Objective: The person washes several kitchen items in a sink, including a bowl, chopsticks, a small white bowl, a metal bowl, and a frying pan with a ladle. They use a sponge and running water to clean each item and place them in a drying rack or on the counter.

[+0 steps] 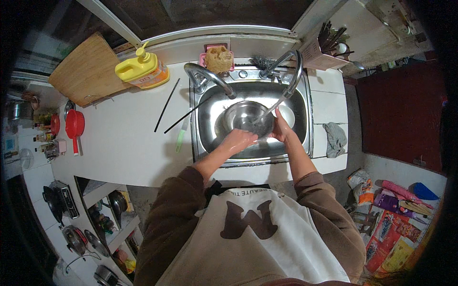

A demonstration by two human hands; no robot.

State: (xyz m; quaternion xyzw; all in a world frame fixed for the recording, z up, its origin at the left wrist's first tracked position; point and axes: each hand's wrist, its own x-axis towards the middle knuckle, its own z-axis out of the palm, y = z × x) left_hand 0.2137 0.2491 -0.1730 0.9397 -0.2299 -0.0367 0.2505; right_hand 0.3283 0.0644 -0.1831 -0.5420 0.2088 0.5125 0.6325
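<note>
A round stainless steel bowl (238, 113) stands in the metal sink (211, 137), with water running into it from the right-hand curved faucet (297, 71). My left hand (243, 140) is wet and curled over the bowl's near rim; its fingertips are partly hidden. At the bowl's right side my right hand (281, 128) grips the wall, thumb pointing away from me. Just beyond that thumb, a white bowl (288, 116) lies on the sink floor, partly covered by the hand. The left faucet (214, 77) reaches over the basin, with no water seen from it.
Left of the sink lie two thin black sticks (167, 105) (186, 116) and a green-handled knife (180, 139). A yellow detergent jug (143, 71), a wooden cutting board (84, 69) and a sponge (219, 59) stand behind. A grey cloth (335, 140) and utensil holder (318, 55) are right.
</note>
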